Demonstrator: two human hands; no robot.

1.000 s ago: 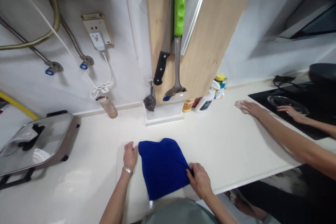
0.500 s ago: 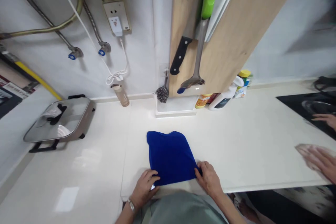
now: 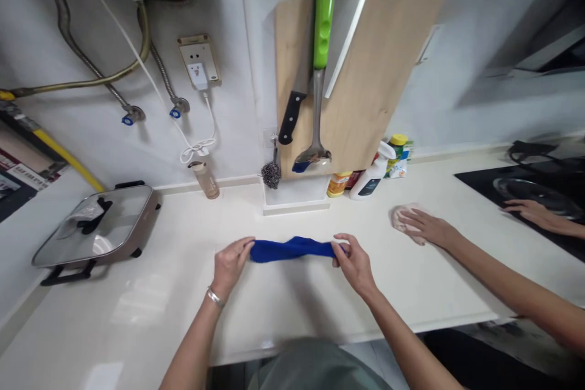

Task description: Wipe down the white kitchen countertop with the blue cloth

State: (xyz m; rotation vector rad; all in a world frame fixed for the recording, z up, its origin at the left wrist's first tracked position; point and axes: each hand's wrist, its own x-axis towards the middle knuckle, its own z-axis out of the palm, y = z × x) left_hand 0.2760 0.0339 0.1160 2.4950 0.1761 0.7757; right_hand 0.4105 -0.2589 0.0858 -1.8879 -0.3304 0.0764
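Note:
A blue cloth (image 3: 292,249) is stretched between my two hands above the white countertop (image 3: 256,317), seen as a narrow folded strip. My left hand (image 3: 230,265) pinches its left end between thumb and fingers. At the other end, my right hand (image 3: 354,263) grips the cloth's right corner. A shadow falls on the counter below the cloth.
A co-worker's hand (image 3: 423,226) presses a pale cloth (image 3: 402,219) on the counter at right; their other hand (image 3: 532,214) is over the black cooktop (image 3: 475,180). An electric pan (image 3: 98,225) stands left. A ladle (image 3: 317,109), a knife (image 3: 291,119) and a cutting board (image 3: 365,103) hang ahead. Bottles (image 3: 372,173) stand below.
The blue cloth, spread flat on the counter before, is now lifted and pulled taut between my hands, farther from the edge. The co-worker's hand with the pale cloth has reached forward and left.

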